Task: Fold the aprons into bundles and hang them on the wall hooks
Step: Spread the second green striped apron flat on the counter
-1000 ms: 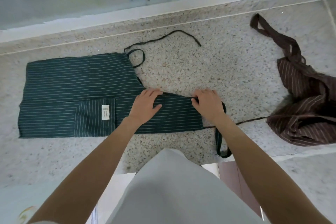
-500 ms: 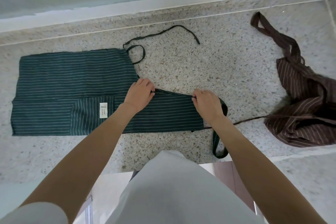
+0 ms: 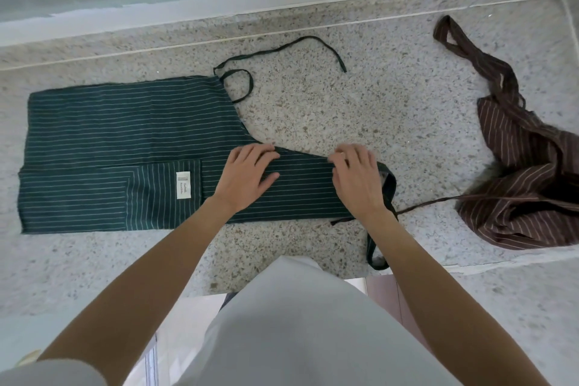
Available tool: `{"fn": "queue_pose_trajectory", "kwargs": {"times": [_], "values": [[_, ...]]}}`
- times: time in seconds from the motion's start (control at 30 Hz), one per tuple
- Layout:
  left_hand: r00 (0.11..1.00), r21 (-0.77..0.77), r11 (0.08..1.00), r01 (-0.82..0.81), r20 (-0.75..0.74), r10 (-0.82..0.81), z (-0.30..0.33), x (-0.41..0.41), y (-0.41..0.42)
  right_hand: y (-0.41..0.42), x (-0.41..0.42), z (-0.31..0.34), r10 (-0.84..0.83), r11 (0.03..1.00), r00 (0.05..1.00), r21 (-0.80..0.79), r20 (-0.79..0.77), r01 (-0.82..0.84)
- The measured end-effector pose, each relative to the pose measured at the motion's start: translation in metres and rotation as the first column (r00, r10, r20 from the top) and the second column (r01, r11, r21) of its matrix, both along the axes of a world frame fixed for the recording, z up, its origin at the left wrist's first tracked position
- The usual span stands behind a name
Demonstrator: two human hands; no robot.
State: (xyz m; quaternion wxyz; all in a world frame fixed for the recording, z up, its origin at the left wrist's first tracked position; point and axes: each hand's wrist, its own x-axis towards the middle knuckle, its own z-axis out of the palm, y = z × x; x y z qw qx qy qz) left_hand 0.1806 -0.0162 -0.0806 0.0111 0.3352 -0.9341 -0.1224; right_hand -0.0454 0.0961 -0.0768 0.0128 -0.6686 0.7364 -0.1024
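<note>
Left hand (image 3: 247,177) has its fingers straight and close together, pressed flat on the green apron (image 3: 125,147), probably to pin the folded bib so it doesn't slide. Right hand (image 3: 357,177) has its fingers curled at the bib's top edge, looks like pinching the fold to line it up. The apron lies flat on the speckled counter (image 3: 360,110). Right of it, well apart, the brown apron (image 3: 532,182) sits crumpled, not folded yet.

Green striped apron (image 3: 119,147) lies flat on the speckled counter (image 3: 360,103). Left hand (image 3: 244,177) presses flat on its bib, right hand (image 3: 357,178) pinches the bib's top edge. Brown apron (image 3: 526,185) is crumpled off to the right.
</note>
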Motion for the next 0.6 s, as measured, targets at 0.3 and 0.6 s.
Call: {"fn": "queue_pose_trajectory", "kwargs": {"times": [0.3, 0.6], "values": [[0.936, 0.265, 0.963, -0.052, 0.348, -0.045, -0.011, 0.005, -0.005, 0.028, 0.012, -0.030, 0.254, 0.889, 0.950, 0.344, 0.181, -0.302], [0.937, 0.192, 0.929, -0.317, -0.089, 0.339, 0.002, 0.129, 0.005, -0.010, 0.085, 0.004, 0.445, 0.882, 0.854, 0.034, 0.270, -0.471]]}}
